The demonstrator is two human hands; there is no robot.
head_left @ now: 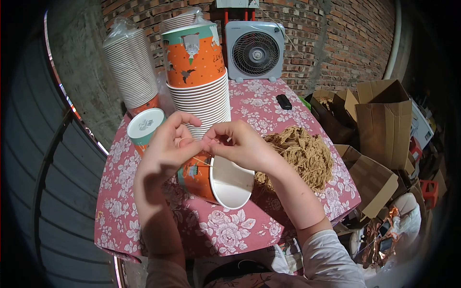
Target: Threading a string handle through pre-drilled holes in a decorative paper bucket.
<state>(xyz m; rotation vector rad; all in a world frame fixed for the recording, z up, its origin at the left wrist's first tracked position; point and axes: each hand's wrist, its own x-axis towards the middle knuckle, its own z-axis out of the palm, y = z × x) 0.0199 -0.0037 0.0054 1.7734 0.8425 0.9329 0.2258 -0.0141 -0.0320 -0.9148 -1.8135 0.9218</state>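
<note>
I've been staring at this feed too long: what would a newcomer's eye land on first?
Probably the tall stack of orange-and-white paper cups standing behind the hands, left of centre. Next, the left hand and right hand meeting mid-picture, with a thin string by the left one, above a tipped cup. Then the tangled tan heap of cord to their right on the flowered tablecloth.

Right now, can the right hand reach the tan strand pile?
Probably yes: the right hand is close to the tan strand pile, with nothing visible between them, though it meets the left hand.
</note>
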